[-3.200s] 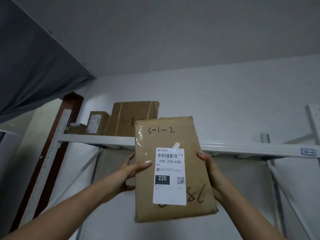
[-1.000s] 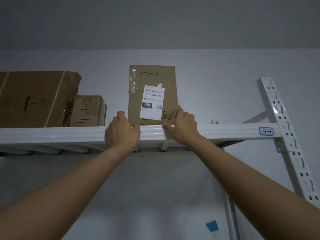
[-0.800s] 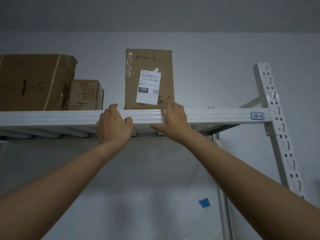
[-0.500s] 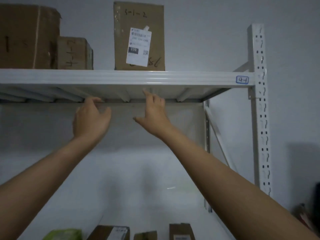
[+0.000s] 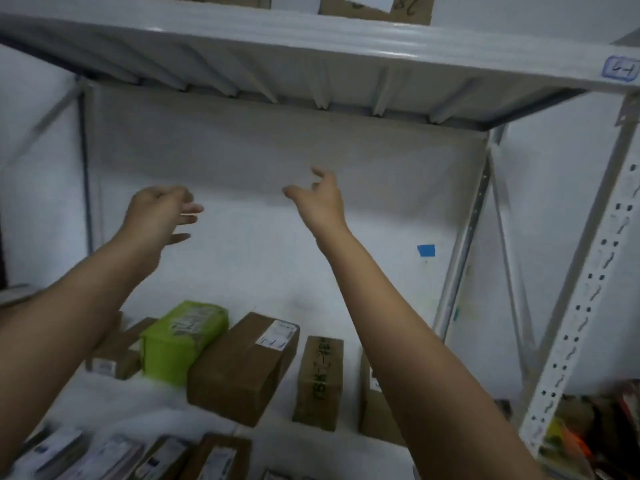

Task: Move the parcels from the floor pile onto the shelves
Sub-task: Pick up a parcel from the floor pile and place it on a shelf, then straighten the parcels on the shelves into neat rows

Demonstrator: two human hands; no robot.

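The left hand (image 5: 156,213) and right hand (image 5: 318,199) hover empty, fingers loose, beneath the top shelf (image 5: 311,39). The floor pile is out of sight, so neither hand looks nearer.

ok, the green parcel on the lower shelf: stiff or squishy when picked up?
Green parcel probably squishy: rounded corners, bulging top. Its wrap looks like plastic film, so maybe slippery. Broad base, so unlikely to roll.
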